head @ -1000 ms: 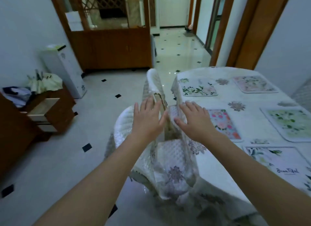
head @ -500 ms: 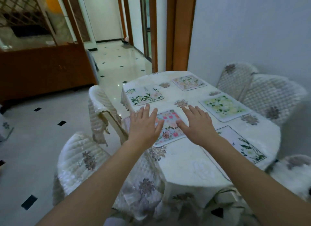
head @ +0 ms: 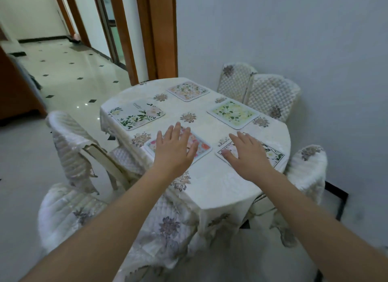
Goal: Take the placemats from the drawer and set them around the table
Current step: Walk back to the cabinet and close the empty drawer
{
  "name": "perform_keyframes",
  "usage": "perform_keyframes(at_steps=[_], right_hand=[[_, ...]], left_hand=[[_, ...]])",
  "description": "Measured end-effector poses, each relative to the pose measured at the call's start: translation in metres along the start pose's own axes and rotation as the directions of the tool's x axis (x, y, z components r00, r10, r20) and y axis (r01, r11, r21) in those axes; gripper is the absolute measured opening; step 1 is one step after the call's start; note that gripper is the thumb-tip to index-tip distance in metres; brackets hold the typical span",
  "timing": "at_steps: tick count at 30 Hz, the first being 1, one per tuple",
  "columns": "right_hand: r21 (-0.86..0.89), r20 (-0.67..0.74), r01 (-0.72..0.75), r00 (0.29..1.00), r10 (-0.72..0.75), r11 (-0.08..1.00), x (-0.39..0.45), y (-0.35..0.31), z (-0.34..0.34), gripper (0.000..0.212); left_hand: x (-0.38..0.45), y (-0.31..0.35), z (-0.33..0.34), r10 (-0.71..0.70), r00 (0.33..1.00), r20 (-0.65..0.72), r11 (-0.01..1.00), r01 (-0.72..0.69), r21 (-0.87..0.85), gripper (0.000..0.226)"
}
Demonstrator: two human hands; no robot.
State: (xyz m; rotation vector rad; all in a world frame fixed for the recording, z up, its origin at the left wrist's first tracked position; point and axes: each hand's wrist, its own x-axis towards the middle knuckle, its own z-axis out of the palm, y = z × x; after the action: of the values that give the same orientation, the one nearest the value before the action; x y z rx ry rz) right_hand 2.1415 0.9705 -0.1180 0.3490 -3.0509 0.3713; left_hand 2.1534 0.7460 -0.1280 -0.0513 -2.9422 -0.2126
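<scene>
Left hand and right hand: grip released, fingers spread, holding nothing, above the surface. Five placemats lie on the surface; the pink placemat sits beneath the left hand. Covered chairs surround the surface.

The left hand hides most of the pink placemat; the right hand covers the black-bordered placemat's near half. Both forearms run off the frame around 6 o'clock.

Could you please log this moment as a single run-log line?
placemats: five on table | left hand: open, over pink mat | right hand: open, over black-bordered mat | holding: nothing
</scene>
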Motion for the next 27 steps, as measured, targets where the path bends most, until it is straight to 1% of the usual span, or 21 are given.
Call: perform_keyframes(at_steps=[4,8,12,15,17,20,23,27], right_hand=[[-0.006,0.006,-0.02,1.0,0.021,1.0,-0.021,-0.013,0.006,0.065],[-0.02,-0.007,0.005,1.0,-0.005,1.0,-0.019,-0.025,0.0,0.066],[0.007,0.007,0.12,0.993,-0.12,0.993,-0.011,-0.05,0.0,0.068],[0.032,0.045,0.237,0.97,-0.239,0.971,-0.003,-0.082,0.009,0.068],[0.056,0.063,0.33,0.941,-0.333,0.942,0.001,-0.107,0.019,0.066],[0.101,0.094,0.467,0.875,-0.475,0.879,-0.004,-0.15,0.035,0.065],[0.139,0.12,0.577,0.797,-0.592,0.805,-0.02,-0.198,0.047,0.065],[0.184,0.148,0.692,0.683,-0.716,0.698,-0.049,-0.271,0.063,0.066]], left_hand=[[-0.014,-0.001,0.004,0.046,0.999,0.014,0.999,-0.046,-0.01,0.064],[-0.021,-0.009,-0.003,0.027,1.0,0.009,1.0,-0.027,0.016,0.065],[-0.037,-0.028,-0.016,-0.075,0.997,-0.013,0.997,0.075,0.03,0.066],[-0.063,-0.046,-0.026,-0.177,0.983,-0.047,0.984,0.179,0.028,0.065],[-0.085,-0.059,-0.032,-0.252,0.967,-0.046,0.964,0.255,0.076,0.064],[-0.125,-0.084,-0.042,-0.38,0.924,-0.049,0.915,0.383,0.126,0.062],[-0.172,-0.114,-0.055,-0.505,0.861,-0.068,0.848,0.509,0.146,0.061],[-0.242,-0.153,-0.074,-0.65,0.751,-0.117,0.732,0.66,0.171,0.062]])
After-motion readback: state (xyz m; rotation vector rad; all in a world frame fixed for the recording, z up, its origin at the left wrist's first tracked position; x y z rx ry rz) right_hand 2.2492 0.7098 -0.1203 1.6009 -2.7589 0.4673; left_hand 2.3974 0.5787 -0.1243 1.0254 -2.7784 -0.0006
